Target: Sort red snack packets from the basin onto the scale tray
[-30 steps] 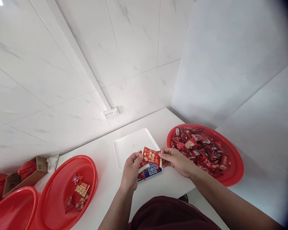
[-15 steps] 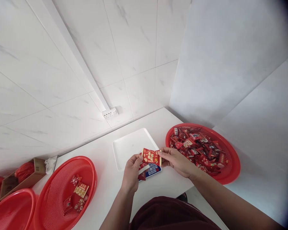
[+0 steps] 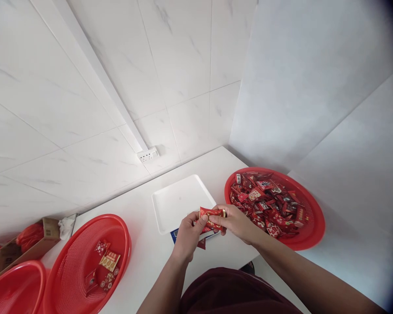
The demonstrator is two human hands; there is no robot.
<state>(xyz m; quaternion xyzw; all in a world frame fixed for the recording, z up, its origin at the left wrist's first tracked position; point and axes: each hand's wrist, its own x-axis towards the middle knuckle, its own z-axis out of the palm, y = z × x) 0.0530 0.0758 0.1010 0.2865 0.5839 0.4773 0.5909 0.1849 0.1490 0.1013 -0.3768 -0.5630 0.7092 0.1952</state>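
Your grip partly covers the red packet (image 3: 212,212), the blue panel (image 3: 174,235) below is mostly hidden, and the far-left basket (image 3: 18,285) is cut off. Your left hand (image 3: 189,236) and right hand (image 3: 238,223) pinch the packet between them, near the white tray (image 3: 178,203). The filled basket (image 3: 316,227) stands beyond your right hand

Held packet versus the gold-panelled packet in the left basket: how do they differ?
The held packet is pinched in the left hand and right hand; the gold-panelled packet lies in a red basket. The held packet is partly covered by fingers, while the gold-panelled packet shows its broad panel. Both combine red and gold.
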